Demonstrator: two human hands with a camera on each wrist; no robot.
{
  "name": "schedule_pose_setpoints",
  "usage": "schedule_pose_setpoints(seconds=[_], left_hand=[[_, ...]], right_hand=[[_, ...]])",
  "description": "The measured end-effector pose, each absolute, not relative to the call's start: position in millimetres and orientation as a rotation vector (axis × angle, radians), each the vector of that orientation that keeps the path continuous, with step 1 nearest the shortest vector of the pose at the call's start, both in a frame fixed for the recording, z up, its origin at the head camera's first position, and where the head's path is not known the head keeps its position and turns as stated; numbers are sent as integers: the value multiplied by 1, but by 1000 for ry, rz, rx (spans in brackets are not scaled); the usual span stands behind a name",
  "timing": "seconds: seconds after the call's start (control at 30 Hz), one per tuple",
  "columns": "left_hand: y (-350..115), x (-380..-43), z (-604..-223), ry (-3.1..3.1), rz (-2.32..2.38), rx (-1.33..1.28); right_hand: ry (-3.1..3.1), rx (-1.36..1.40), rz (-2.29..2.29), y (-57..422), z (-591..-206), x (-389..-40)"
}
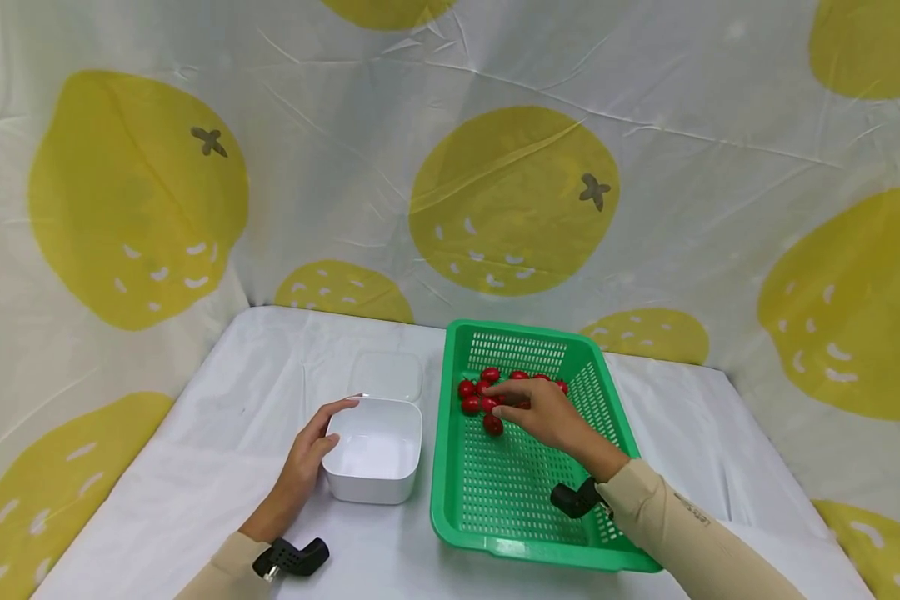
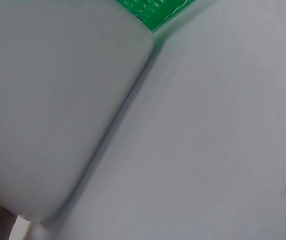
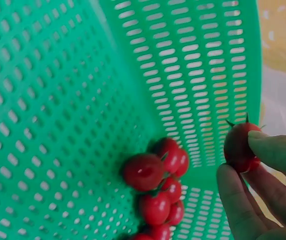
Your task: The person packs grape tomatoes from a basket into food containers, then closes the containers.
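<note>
My left hand [image 1: 309, 450] holds a square white plastic container [image 1: 375, 490] by its left side, thumb and fingers at the rim. The container's inside shows bare white, and its outer wall fills much of the left wrist view. My right hand [image 1: 543, 412] reaches over the green basket [image 1: 441, 467]. Between thumb and fingers it pinches a red cherry tomato [image 3: 239, 146] with green sepals, seen clearly in the right wrist view. Several more cherry tomatoes [image 3: 155, 207] lie together on the basket floor toward its far end, partly hidden by the right hand in the head view.
A translucent lid [image 1: 387, 375] lies flat behind the container. The white cloth [image 1: 225, 450] covers the table, and a lemon-print curtain [image 1: 330, 167] hangs behind. The basket's raised, slotted walls stand close to the container's right side.
</note>
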State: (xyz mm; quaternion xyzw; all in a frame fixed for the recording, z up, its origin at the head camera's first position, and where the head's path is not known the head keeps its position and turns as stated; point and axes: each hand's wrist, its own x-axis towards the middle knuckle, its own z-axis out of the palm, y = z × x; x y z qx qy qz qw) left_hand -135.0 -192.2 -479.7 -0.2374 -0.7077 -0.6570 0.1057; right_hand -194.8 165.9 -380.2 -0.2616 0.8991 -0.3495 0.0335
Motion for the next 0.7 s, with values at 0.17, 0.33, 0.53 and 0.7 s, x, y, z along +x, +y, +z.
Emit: schedule_pose_setpoints(seconds=[0.17,0.33,0.53,0.7], left_hand=[[-192,-135,-478,-2066,-1933,-722],[-193,-134,-477,-2081,-1944,-715],[-192,-134,-478,-2088,-1938,-706],[-191,-133,-477,-2100,-1947,-696]], right_hand=[[2741,-791,-1151,156,-371,-190],[2686,-784,-1266,145,-365,-187],[2642,-809,-1326,132,-364,-186],[2562,-837,-1394,120,-365,-184]])
